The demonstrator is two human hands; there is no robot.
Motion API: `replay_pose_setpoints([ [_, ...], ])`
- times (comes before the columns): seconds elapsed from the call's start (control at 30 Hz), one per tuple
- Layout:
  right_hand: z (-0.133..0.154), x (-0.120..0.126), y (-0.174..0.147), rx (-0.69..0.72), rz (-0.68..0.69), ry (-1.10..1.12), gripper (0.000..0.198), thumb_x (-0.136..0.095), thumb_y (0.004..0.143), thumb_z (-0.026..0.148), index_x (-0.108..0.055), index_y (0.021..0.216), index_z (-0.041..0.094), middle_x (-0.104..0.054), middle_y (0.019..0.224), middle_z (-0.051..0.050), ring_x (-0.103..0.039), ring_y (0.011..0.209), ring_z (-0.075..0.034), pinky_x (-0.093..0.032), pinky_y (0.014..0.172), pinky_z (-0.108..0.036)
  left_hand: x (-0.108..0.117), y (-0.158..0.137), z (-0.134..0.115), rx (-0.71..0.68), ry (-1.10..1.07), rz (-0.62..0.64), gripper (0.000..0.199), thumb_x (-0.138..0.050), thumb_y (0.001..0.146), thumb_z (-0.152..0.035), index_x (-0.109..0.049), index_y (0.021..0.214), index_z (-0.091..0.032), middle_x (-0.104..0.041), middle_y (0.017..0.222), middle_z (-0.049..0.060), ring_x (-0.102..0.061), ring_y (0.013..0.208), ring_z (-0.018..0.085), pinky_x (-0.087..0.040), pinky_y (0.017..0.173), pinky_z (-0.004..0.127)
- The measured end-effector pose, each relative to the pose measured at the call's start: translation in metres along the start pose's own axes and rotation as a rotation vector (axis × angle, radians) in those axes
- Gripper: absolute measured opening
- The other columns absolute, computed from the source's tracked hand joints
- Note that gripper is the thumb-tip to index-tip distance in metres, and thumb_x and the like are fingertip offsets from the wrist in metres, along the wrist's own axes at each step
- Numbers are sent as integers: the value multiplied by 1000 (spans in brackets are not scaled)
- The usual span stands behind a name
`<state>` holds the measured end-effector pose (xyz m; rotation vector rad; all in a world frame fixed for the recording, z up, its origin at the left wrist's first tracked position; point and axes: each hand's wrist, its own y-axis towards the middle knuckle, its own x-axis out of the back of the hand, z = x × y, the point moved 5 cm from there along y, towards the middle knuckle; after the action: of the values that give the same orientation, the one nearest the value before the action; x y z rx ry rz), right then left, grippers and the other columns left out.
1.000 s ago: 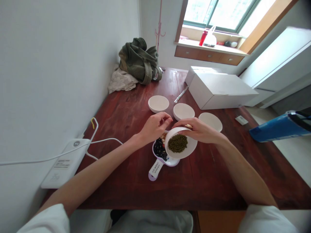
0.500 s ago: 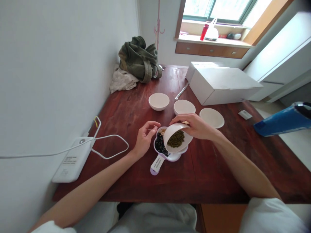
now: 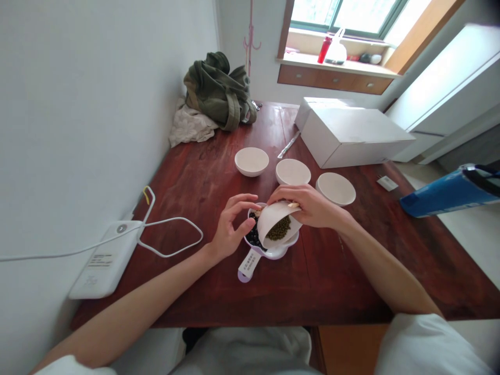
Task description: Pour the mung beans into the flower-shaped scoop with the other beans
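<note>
Right grip [image 3: 312,208] holding tilted round white bowl [image 3: 271,219], small green beans [image 3: 279,229], left grip [image 3: 230,229] loosely curled

Daylight enters through the window [image 3: 351,15] at the top right, its panes blown out to white; the room is bright and evenly lit; the red-brown worktop [image 3: 203,182] carries a soft sheen and only faint shadows; wide-angle distortion bends the walls and edges outward; the blue object [image 3: 449,194] at the right edge is blurred.
</note>
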<state>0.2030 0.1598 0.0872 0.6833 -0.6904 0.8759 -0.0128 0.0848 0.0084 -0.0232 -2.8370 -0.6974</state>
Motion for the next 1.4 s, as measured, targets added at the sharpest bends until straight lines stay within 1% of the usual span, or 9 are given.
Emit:
replay_pose_setpoints([
  [0.17,1,-6,-1,-11,65,-68,58,-58,78,0,-77,127,24,-85,123,-7,-79,104,-25,-51,91,-34,-5,-2,-3,-107,32,107,70,-79,92,-86,-79,126,-24,-73,151,18,-57,154,39,-41,135,63],
  [0.27,2,-7,-1,2,76,-86,57,-57,80,0,-76,128,24,-85,123,-7,-79,105,-25,-50,90,-34,-8,-2,-1,-104,60,163,77,-86,84,-86,-77,128,-24,-71,155,20,-53,160,43,-40,135,67],
  [0.4,4,-8,-2,29,92,-125,62,-56,76,-1,-75,130,24,-85,123,-6,-79,104,-24,-48,87,-33,-10,-1,-1,-125,69,208,83,-93,78,-85,-75,129,-23,-75,149,21,-53,162,46,-40,134,69],
  [0.5,5,-8,-3,45,90,-170,63,-57,74,-1,-74,130,25,-85,123,-5,-78,101,-23,-46,83,-32,-12,-1,0,-100,80,239,86,-95,75,-84,-74,133,-23,-79,144,21,-53,164,48,-33,139,73],
  [0.63,8,-8,-4,69,81,-206,60,-59,77,1,-74,130,25,-85,122,-6,-76,95,-21,-44,80,-32,-11,-2,1,-107,100,246,87,-97,76,-79,-75,138,-22,-78,150,22,-55,164,47,-22,144,72],
  [0.83,15,-7,-5,117,76,-257,63,-59,79,1,-76,135,24,-86,129,-6,-78,99,-21,-44,79,-32,-9,-4,2,-135,124,221,85,-101,74,-73,-79,138,-21,-72,159,24,-63,157,45,-27,144,71],
  [0.97,18,-6,-5,129,72,-277,63,-59,82,1,-78,136,25,-86,129,-6,-78,100,-21,-45,78,-31,-9,-5,2,-130,122,213,87,-102,71,-73,-80,138,-21,-76,154,23,-66,154,45,-28,144,71],
  [1.13,18,-7,-5,138,81,-292,68,-60,82,1,-79,142,27,-86,131,-6,-79,101,-21,-46,78,-31,-9,-6,4,-138,108,184,89,-103,70,-74,-81,139,-22,-73,157,23,-68,151,44,-33,142,71],
  [1.4,20,-6,-6,156,77,-331,70,-58,78,1,-79,140,25,-87,130,-6,-79,100,-21,-45,77,-31,-9,-6,0,-211,110,179,89,-101,76,-74,-79,143,-20,-74,154,24,-69,148,42,-39,140,68],
])
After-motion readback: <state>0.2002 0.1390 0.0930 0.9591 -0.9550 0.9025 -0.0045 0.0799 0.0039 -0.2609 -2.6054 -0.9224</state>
